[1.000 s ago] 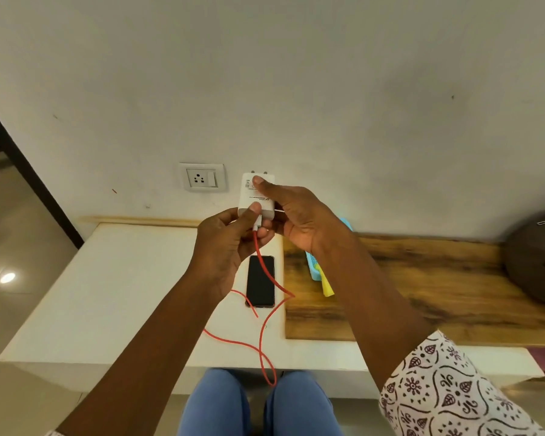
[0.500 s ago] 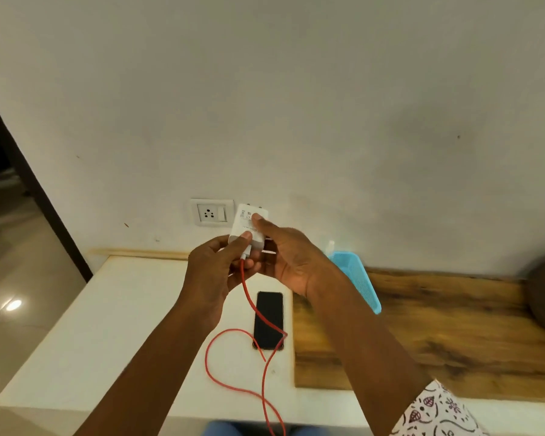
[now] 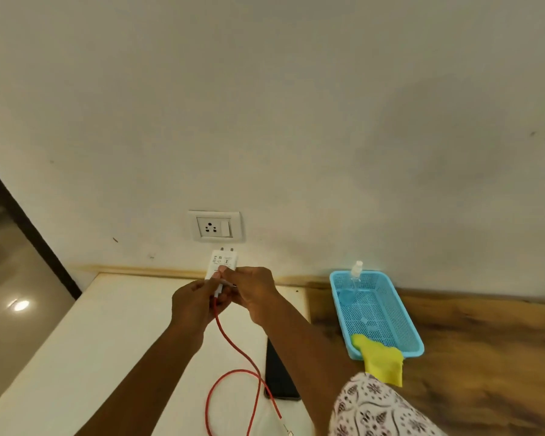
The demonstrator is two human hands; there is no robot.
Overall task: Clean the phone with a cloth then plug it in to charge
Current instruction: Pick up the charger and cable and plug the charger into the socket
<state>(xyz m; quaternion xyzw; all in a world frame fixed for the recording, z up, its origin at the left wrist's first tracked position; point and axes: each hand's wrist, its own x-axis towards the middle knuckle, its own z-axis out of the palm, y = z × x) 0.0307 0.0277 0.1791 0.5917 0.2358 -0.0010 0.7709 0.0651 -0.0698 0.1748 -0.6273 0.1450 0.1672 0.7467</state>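
Note:
Both hands hold a white charger adapter (image 3: 222, 263) just below the wall socket (image 3: 215, 226), its two prongs pointing up. My left hand (image 3: 193, 303) pinches the red cable's (image 3: 233, 350) white plug at the adapter's lower end. My right hand (image 3: 255, 287) grips the adapter body. The cable loops down over the white table (image 3: 107, 357). A black phone (image 3: 279, 377) lies flat on the table, partly hidden under my right forearm. A yellow cloth (image 3: 382, 360) hangs over the near end of a blue basket (image 3: 403, 319).
A clear spray bottle (image 3: 355, 278) lies in the basket, which sits on a wooden surface (image 3: 485, 357) right of the white table. A dark doorway edge (image 3: 29, 228) and tiled floor lie to the left.
The view has tilted up and closer to the wall. My hands with the adapter now sit directly below the socket instead of to its right. The yellow cloth and spray bottle have come into view.

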